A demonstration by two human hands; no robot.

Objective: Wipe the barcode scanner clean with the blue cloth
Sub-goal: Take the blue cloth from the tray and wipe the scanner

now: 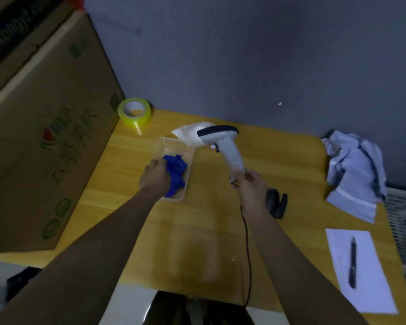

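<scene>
A white barcode scanner with a dark top is held upright above the wooden table, head pointing left. My right hand is shut on the bottom of its handle, and its black cable runs down toward the table's near edge. A crumpled blue cloth lies in a clear plastic tray left of the scanner. My left hand rests on the cloth's left side with fingers curled onto it.
A large cardboard box stands along the left. A yellow tape roll sits at the back left. A white tissue lies behind the scanner, a black stand beside my right wrist, a grey cloth, paper and pen at right.
</scene>
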